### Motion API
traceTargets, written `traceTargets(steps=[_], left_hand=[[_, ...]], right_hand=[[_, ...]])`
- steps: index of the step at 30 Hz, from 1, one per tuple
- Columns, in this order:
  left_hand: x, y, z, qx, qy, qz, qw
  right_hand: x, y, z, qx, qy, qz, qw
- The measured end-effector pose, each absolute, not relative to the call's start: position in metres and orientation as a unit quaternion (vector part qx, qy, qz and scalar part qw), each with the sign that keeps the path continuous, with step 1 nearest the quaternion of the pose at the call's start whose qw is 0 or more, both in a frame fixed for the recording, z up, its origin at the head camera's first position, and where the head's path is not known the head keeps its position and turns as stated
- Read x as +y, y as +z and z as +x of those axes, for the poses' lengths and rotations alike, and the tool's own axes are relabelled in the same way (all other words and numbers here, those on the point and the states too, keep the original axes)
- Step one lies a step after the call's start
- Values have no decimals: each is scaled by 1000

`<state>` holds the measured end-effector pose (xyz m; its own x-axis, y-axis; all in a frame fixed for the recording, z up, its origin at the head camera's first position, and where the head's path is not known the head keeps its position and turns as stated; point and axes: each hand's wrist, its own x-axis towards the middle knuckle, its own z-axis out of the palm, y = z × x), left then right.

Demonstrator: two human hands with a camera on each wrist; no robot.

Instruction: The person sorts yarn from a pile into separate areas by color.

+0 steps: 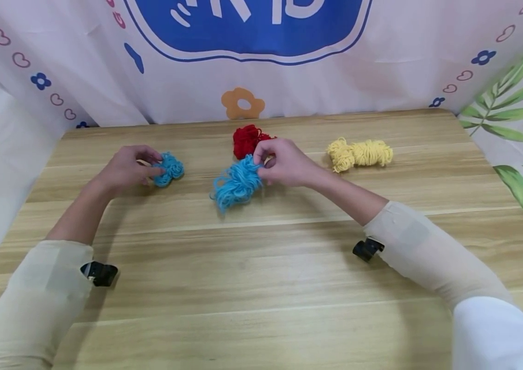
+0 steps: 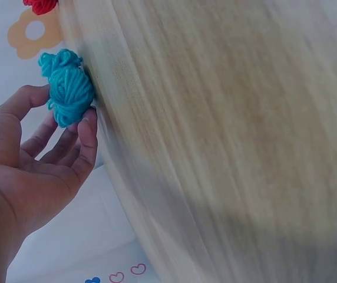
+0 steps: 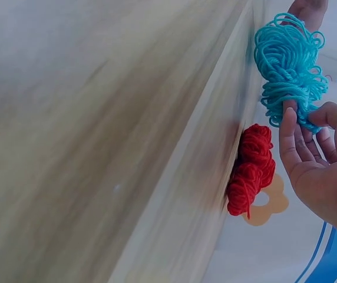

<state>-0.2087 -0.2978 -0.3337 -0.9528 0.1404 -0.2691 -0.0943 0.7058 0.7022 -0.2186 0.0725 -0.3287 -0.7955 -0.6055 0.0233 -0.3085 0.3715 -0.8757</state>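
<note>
My right hand [image 1: 286,163] pinches one end of a larger blue yarn skein [image 1: 237,184], whose loose loops spread out to the left. In the right wrist view, its thumb and fingers grip the narrow end of this skein [image 3: 289,62]. Over on the left, my left hand [image 1: 127,167] holds a smaller blue yarn bundle [image 1: 169,169] between thumb and fingers. The left wrist view shows that bundle [image 2: 69,88] at the fingertips, close to the tabletop. Just behind the larger skein lies a red yarn bundle [image 1: 245,141], partly covered by the right hand in the head view.
A yellow yarn skein [image 1: 365,153] lies to the right of the right hand. Everything rests on a wood-grain table [image 1: 243,288]. A printed white cloth [image 1: 187,87] hangs along the back edge, and leafy fabric [image 1: 516,108] is at the right.
</note>
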Motion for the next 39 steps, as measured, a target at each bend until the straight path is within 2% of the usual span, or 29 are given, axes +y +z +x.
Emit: traceTargets(steps=[15, 39], left_hand=[[-302, -332, -208, 914, 371, 21, 166], [-303, -333, -205, 914, 374, 20, 157]], right_hand=[[60, -329, -223, 809, -485, -292, 156], [39, -327, -226, 810, -479, -300, 155]])
